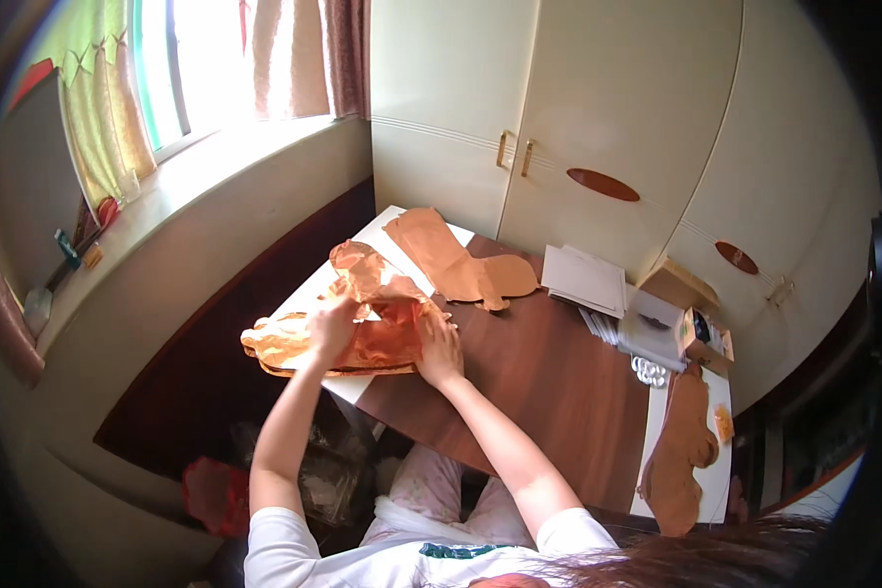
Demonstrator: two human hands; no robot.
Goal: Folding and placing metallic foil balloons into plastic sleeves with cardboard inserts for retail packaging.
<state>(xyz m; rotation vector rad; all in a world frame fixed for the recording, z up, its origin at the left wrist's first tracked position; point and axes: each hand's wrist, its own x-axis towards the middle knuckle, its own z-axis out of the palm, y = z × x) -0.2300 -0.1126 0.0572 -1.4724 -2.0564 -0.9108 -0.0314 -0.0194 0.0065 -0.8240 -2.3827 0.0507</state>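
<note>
A crinkled, shiny orange-brown paper piece [377, 348] with a lumpy outline lies over the left end of the table. It gapes near its middle and shows a darker orange inside. My left hand [332, 325] is closed on its upper left part, the fingertips partly hidden among the folds. At the right edge of the same paper, my right hand [440, 350] grips the side with its fingers pointing away from me. Just beyond lies a flat brown paper cutout [451, 260], shaped somewhat like a boot.
Another brown cutout [683, 451] lies at the table's right end. White sheets [584, 279], an open box [706, 338] and a white coiled item [649, 370] sit along the far right side. Cream cabinets [617, 108] stand behind the brown-and-white table [539, 392]; a windowsill [206, 181] runs along the left.
</note>
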